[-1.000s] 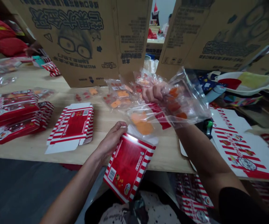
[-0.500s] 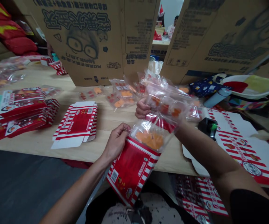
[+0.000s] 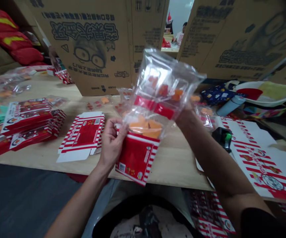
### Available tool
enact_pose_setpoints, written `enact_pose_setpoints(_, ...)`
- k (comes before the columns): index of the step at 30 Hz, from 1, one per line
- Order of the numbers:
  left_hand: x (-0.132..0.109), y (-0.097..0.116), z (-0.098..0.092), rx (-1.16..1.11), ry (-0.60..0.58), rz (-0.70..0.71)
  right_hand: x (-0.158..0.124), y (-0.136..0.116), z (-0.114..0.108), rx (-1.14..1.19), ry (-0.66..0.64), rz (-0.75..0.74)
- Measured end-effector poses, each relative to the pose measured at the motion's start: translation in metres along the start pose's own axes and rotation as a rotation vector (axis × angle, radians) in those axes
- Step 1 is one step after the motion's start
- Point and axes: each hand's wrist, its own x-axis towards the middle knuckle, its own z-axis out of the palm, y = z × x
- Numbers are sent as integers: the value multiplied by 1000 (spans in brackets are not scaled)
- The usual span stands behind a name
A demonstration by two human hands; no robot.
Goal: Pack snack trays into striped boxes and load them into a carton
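Observation:
Both of my hands are raised over the wooden table. My left hand [image 3: 112, 143] pinches the open end of a red-and-white striped carton [image 3: 136, 158], whose printed face shows red. A clear plastic bag [image 3: 161, 86] with orange and red pieces stands above the carton, and its lower part, with flat orange pieces [image 3: 145, 127], sits at the carton's mouth. My right hand [image 3: 184, 110] is mostly hidden behind the bag, holding it up from behind.
Flat striped cartons [image 3: 26, 120] are stacked at left, with another [image 3: 82, 137] nearby. Filled bags [image 3: 202, 114] lie around. Upright cardboard sheets [image 3: 83, 43] stand at the back, with a person [image 3: 180, 36] beyond. A black device [image 3: 222, 138] sits right, beside a large printed carton sheet [image 3: 264, 168].
My right hand has lifted the bag upright and moved left, closer above the carton. The carton has risen off the table's front edge, and my left hand has turned upright.

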Motion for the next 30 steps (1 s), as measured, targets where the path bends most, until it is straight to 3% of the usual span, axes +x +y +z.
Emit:
enact_pose_setpoints(3,24,4,3,138,186,296,0,-35,-26,235,24,-71)
enact_pose_setpoints(5,30,-6,5,208,236,415,-8,-52,-32,186,-2,-121)
enact_pose_setpoints(7,28,-23,8,250,240,443,-16,-61,-29,54,-15,-149)
enact_pose_setpoints(10,15,-49,8,299,259,400,-26,-63,-17,-140,-87,-110)
enact_pose_setpoints(12,6,-59,5,299,261,363,-31,-58,-11,-286,-206,-100)
enact_pose_setpoints(16,-4,-59,0,246,103,223,-42,-38,-3,-572,-412,-229)
enact_pose_setpoints(20,-1,-54,0,271,93,316,-61,-14,7,-853,-406,-255)
enact_pose_setpoints(25,4,-56,2,265,113,445,-77,7,23,-917,-431,-136)
enact_pose_setpoints(30,3,-37,11,173,179,112,-85,6,30,-984,-315,-141)
